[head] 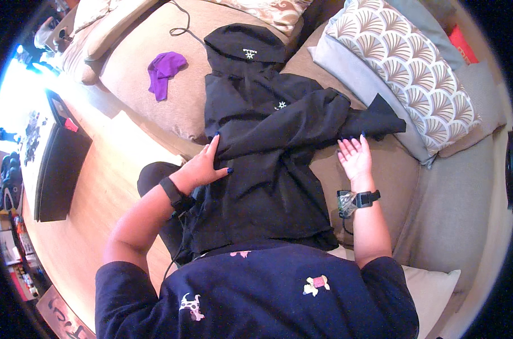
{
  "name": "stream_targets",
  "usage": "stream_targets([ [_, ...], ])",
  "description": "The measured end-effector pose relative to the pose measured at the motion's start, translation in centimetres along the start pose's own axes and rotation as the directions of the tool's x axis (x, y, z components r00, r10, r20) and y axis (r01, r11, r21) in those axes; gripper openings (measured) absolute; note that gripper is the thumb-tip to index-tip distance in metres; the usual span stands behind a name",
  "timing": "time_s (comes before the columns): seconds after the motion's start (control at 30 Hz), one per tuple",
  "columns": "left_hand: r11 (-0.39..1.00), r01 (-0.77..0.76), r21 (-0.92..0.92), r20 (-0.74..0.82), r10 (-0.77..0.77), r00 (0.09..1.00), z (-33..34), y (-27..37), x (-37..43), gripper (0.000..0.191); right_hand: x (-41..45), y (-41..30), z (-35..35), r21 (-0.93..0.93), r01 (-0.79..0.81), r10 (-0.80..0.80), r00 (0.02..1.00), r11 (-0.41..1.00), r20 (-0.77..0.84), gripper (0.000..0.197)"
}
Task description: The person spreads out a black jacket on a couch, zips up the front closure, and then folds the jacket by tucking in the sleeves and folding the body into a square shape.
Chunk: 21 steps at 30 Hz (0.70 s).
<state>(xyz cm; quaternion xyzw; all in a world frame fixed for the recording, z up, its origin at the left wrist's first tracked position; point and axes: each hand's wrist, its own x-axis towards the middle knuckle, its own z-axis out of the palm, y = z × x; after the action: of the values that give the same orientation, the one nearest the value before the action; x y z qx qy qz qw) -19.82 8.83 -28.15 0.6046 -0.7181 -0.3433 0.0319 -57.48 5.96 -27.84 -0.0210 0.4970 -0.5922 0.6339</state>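
Note:
A black hooded jacket lies spread on the sofa, its hood pointing away from me and its hem near my body. One sleeve crosses the front diagonally, while sleeve fabric extends out to the right near the cushions. My left hand rests at the jacket's left edge, thumb spread from the fingers, beside the crossing sleeve. Palm up, my right hand has its fingertips at the lower edge of the right-hand sleeve fabric. I see nothing gripped in either hand.
A purple cloth lies on the brown sofa seat. Patterned and grey cushions line the right side. To the left, a wooden table bears a dark box-like object. A thin cable runs behind the hood.

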Motion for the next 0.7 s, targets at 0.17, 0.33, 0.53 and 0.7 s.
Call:
stream_targets([
  [0.17,0.907,-0.415,0.065,-0.210,0.420,0.883,-1.7,1.5,-1.5,0.030,0.7,-0.1,2.5,-0.563,0.374,-0.330,0.926,0.737,0.183,0.044],
  [0.33,0.962,-0.211,0.172,-0.095,0.230,0.969,1.3,-1.3,-1.5,0.077,5.9,-0.1,2.5,-0.807,0.127,-0.094,0.992,0.576,0.088,0.044],
  [0.53,0.993,-0.084,0.087,-0.049,0.088,0.995,0.8,0.0,-1.3,0.071,9.7,0.9,3.7,-0.678,0.406,-0.401,0.899,0.613,0.176,0.033],
  [0.7,0.990,0.139,0.003,-0.042,-0.139,0.989,1.9,-0.4,-0.5,0.075,0.4,4.0,12.7,-0.420,0.596,-0.335,0.769,0.685,0.544,0.039],
])
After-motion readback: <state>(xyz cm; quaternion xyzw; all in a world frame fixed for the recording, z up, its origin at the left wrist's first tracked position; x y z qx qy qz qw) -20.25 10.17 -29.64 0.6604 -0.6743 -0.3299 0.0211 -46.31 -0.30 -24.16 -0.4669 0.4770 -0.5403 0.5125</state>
